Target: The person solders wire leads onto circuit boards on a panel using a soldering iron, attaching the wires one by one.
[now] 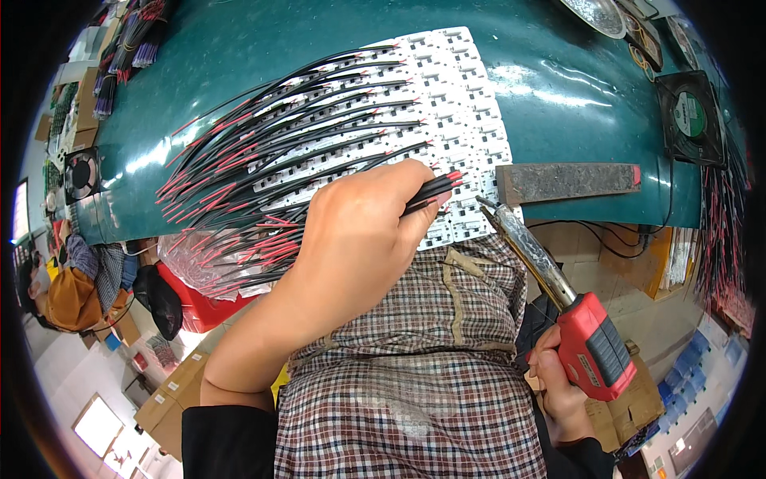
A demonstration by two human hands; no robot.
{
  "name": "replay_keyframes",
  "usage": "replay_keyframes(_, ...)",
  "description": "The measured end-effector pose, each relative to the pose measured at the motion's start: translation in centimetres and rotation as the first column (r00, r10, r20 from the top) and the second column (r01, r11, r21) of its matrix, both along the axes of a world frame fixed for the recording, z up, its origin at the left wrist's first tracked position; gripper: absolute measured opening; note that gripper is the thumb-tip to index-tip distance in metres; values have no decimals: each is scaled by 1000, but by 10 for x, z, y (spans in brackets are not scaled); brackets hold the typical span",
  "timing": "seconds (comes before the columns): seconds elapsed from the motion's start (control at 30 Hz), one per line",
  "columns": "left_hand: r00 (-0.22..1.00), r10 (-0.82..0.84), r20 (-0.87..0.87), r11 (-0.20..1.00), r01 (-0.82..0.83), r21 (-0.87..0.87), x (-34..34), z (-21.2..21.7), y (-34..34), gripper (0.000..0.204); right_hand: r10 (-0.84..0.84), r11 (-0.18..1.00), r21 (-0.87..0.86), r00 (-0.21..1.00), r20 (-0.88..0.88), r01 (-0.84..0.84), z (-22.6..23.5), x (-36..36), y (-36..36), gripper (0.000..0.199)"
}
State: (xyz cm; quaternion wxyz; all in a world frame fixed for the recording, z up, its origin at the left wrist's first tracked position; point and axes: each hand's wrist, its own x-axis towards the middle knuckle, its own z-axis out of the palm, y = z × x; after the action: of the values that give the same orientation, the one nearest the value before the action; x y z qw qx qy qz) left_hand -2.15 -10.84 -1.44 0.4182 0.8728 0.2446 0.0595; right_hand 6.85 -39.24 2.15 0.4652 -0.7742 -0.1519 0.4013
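Note:
My left hand [359, 215] is closed around a bundle of black wires [435, 190], whose red ends stick out past the fingertips. It rests over the near part of a white panel of small circuit boards [467, 104] dotted with dark components. Rows of black wires with red ends [239, 152] lie across the panel and fan out to the left. My right hand [556, 383] grips a soldering gun [594, 347] with a red and black handle and a long metal barrel. Its tip points up and left, just above the panel, close to the held wire ends.
A dark grey bar [570, 183] lies right of the panel on the green table [550, 104]. Small fans stand at the right [692, 118] and left [82, 174]. Wire bundles [132, 48] lie at the far left; others [722, 239] hang at the right. A red container [199, 299] sits below the table edge.

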Motion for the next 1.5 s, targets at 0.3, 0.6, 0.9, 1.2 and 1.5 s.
replay_keyframes(0.3,965,126,229,992,-128,-7,1,13,-8,11,6,1000,22,1000,-5,-6,0,-2,-7,10)
replay_keyframes(0.6,997,-80,6,991,79,108,-9,13,-14,19,104,992,-69,994,27,-102,1,3,-29,20)
replay_keyframes(0.9,999,23,32,994,-26,106,-8,1,-24,16,23,995,-94,1000,-8,-24,-3,-3,-20,24)
replay_keyframes(1.2,999,20,46,992,-26,127,-8,-2,-23,17,52,997,-62,999,-12,-53,-8,-2,-18,26)
replay_keyframes(1.5,1000,12,10,987,-13,158,-6,-3,-22,15,79,994,-81,997,-3,-79,-6,1,-17,26)
